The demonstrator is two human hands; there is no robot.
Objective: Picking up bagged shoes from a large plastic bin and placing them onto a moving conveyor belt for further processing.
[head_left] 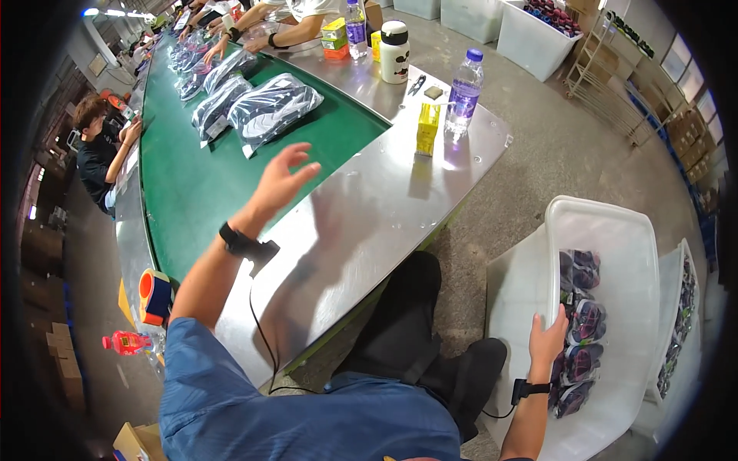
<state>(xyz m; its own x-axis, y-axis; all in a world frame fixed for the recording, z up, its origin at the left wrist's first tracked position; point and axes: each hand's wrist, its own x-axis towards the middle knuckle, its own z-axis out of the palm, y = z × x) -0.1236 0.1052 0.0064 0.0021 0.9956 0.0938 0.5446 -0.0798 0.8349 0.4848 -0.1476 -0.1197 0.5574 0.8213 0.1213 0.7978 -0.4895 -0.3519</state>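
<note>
"Where's the right hand (547, 339)?"
"Near right, at the edge of the white bin (607, 206), beside the shoes (588, 321) inside; I can't tell whether it grips."
"And the left hand (281, 181)?"
"Farther off, fingers spread wide, above the metal tabletop (377, 207)."
"The bagged shoes (275, 109)?"
"Just beyond it, lying on the green belt (173, 200), left of the yellow box (427, 129)."

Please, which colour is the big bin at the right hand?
The big bin is white; it shows best in the head view.
</note>
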